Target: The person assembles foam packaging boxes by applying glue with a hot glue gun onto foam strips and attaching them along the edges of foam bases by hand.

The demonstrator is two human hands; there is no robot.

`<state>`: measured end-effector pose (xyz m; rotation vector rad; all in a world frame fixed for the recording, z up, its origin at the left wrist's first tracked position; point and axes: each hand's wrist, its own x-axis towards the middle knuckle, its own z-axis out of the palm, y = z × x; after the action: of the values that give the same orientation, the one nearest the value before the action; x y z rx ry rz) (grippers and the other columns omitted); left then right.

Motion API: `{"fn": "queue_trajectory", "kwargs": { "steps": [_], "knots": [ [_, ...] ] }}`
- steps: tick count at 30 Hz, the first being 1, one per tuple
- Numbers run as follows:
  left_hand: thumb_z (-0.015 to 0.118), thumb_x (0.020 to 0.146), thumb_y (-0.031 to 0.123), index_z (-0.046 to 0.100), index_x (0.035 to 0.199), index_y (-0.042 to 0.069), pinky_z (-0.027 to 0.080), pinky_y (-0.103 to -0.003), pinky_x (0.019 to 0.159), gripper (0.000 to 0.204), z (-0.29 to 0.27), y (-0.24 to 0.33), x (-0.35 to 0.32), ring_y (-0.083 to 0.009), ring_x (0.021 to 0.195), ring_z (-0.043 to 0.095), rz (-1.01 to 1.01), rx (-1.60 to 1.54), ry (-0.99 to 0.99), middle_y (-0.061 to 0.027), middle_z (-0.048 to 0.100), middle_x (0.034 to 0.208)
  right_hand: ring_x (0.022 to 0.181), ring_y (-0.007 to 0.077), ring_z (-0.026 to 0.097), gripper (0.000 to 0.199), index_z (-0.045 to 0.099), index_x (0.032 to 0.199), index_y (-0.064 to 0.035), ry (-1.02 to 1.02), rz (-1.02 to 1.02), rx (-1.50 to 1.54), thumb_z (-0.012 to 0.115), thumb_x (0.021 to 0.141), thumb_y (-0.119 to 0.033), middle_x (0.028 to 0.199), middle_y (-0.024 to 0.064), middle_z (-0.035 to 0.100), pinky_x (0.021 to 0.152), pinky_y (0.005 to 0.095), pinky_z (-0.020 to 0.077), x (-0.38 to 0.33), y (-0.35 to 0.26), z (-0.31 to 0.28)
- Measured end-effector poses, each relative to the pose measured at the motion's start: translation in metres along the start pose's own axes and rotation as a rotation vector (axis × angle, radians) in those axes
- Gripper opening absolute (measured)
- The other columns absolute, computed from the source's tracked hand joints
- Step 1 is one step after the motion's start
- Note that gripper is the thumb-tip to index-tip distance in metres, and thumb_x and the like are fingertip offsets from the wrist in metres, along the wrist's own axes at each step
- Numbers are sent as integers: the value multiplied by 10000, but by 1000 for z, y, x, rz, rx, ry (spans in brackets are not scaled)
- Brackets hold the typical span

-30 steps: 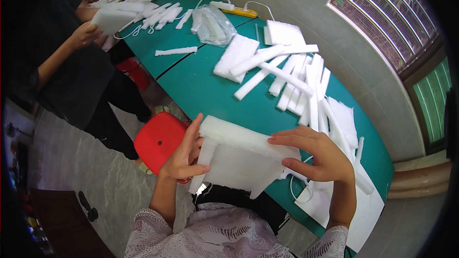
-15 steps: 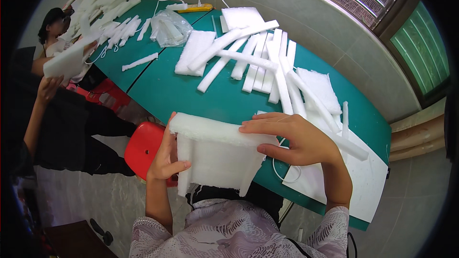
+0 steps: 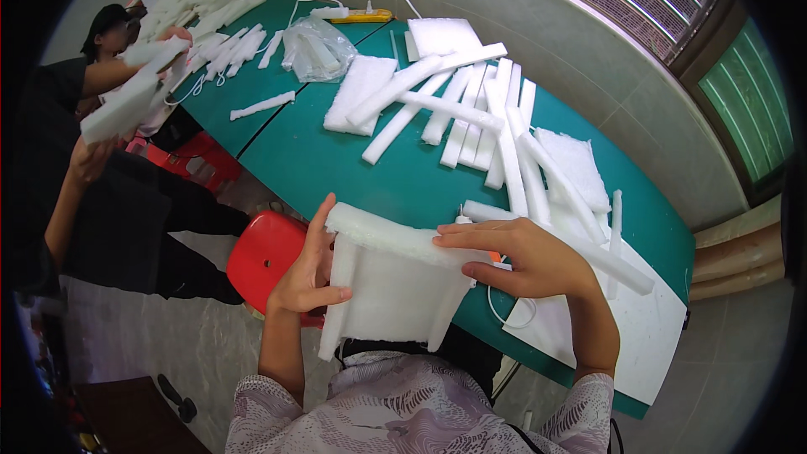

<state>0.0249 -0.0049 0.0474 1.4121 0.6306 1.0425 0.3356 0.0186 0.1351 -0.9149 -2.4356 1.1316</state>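
Note:
In front of my body I hold a white foam panel (image 3: 395, 294) with foam strips standing along its far edge and both sides. My left hand (image 3: 309, 273) grips its left side, the thumb pressed on the side strip and the fingers behind. At the far right corner, my right hand (image 3: 530, 259) rests its fingers along the foam strip (image 3: 387, 235) of the far edge, thumb just below them. Behind the right fingers, a small white object with an orange part is mostly hidden; a white cord (image 3: 513, 325) loops on the table beside it.
Loose foam strips (image 3: 458, 113) and foam sheets (image 3: 361, 92) cover the green table (image 3: 294, 151). A plastic bag (image 3: 318, 50) and a yellow power strip (image 3: 361, 15) lie farther back. At left, a co-worker holds a foam piece (image 3: 126, 105) near a red stool (image 3: 267, 261).
The foam panel in my hands has tilted slightly, its right side lower, with the grip unchanged. My view has shifted a little. The co-worker's foam piece has turned, and their far hand has risen.

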Motion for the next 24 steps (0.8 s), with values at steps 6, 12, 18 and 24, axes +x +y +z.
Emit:
{"fn": "queue_trajectory", "kwargs": {
  "steps": [6, 12, 18, 24],
  "knots": [
    [707, 625, 68, 32, 1481, 91, 312, -415, 1045, 1090, 1, -4, 10, -305, 1265, 380, -116, -76, 23, -219, 339, 1373, 984, 325, 633, 395, 561, 1266, -107, 25, 15, 29, 592, 884, -201, 1295, 172, 551, 832, 358, 498, -5, 13, 4],
    [707, 621, 167, 97, 1455, 113, 304, -402, 1041, 1035, 7, -19, 20, -301, 1246, 391, -77, -181, 84, -217, 373, 1339, 1276, 300, 452, 442, 519, 1334, -155, 170, 87, 321, 582, 909, -258, 1476, 169, 341, 913, 385, 478, -32, 16, 12],
    [680, 617, 213, 72, 1463, 110, 267, -395, 1057, 1047, 18, -23, 25, -308, 1272, 364, -128, -251, 104, -228, 343, 1377, 1333, 259, 372, 440, 515, 1341, -144, 285, 126, 526, 565, 904, -165, 1486, 133, 332, 956, 368, 440, -39, 18, 34],
    [675, 617, 182, -4, 1492, 138, 192, -428, 1098, 1108, 26, -14, 26, -328, 1312, 320, -80, -188, 81, -249, 315, 1407, 1304, 247, 401, 494, 574, 1280, -96, 324, 184, 567, 505, 799, -6, 1431, 120, 419, 1017, 335, 368, -48, 10, 34]
  ]
}}
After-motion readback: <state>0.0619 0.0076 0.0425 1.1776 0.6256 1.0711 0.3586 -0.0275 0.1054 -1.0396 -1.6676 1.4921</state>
